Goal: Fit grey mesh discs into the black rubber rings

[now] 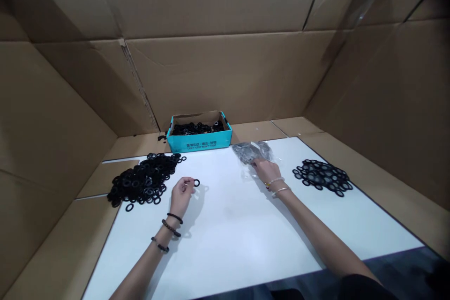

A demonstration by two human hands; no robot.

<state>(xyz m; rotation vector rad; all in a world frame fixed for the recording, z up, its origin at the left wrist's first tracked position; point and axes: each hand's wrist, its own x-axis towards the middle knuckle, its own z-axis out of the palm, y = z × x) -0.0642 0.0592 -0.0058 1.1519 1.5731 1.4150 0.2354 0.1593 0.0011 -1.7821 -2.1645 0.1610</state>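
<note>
My left hand [182, 192] is closed in a pinch above the white tabletop, holding a black rubber ring [197, 183] at its fingertips. A large heap of black rings [140, 180] lies to the left of that hand. Farther to the right, my right hand [266, 171] reaches over a clear plastic bag [246, 152] with grey-looking contents. Its fingers are drawn together at the bag's near side; whether they grip the plastic or a small piece is hidden. To the right of this hand, a flatter pile of black rings [322, 176] rests on the table.
A turquoise-sided cardboard box [198, 142] holding more black rings stands at the back of the white tabletop [225, 239]. Cardboard walls [218, 75] enclose the back and both sides. One loose ring [130, 207] lies just in front of the left heap.
</note>
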